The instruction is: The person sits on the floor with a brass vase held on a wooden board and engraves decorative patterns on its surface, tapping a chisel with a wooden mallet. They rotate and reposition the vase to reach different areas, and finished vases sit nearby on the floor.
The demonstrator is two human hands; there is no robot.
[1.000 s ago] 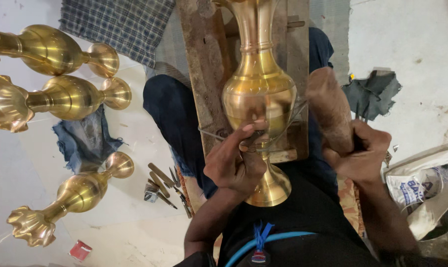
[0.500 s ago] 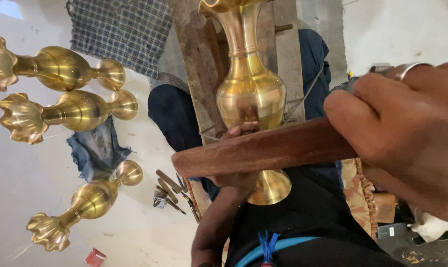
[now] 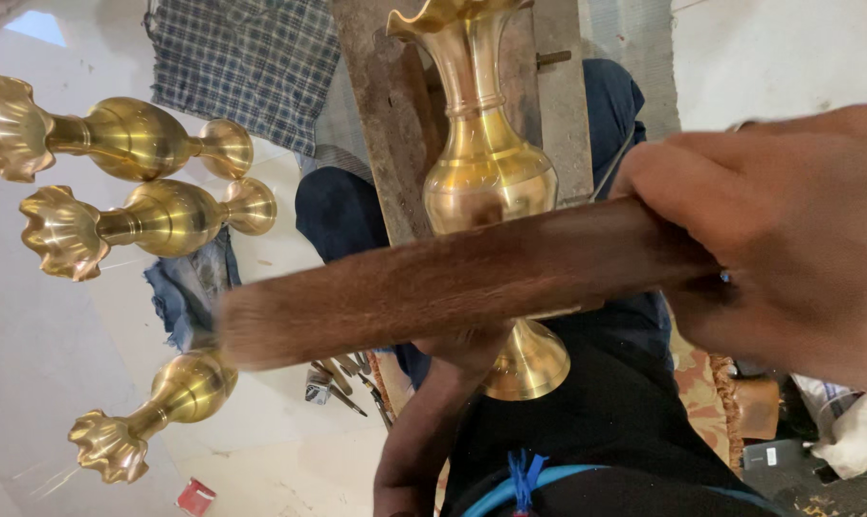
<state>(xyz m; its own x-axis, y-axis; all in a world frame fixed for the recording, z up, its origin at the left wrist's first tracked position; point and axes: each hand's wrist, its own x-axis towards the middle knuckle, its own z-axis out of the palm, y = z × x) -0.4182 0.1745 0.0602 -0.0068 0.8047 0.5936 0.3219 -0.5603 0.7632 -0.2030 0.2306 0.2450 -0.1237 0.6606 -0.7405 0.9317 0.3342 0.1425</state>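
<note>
Raised further toward the camera than half a second ago, the right hand (image 3: pixel 788 239) now fills the right of the frame, fist clenched around a brown wooden stick (image 3: pixel 453 282) that crosses the middle as a blur. That motion suggests striking work on the brass vase (image 3: pixel 486 182), which stands upright at centre on a wooden plank (image 3: pixel 386 115). Left hand (image 3: pixel 467 345) sits below the stick, at the vase's lower body; the stick hides its fingers, so its grasp cannot be told. Small metal tools (image 3: pixel 343 378) lie at lower centre-left. Farther off, three finished brass vases (image 3: pixel 156 215) lie on their sides at left, and a checked cloth (image 3: pixel 247 62) lies at upper left.
</note>
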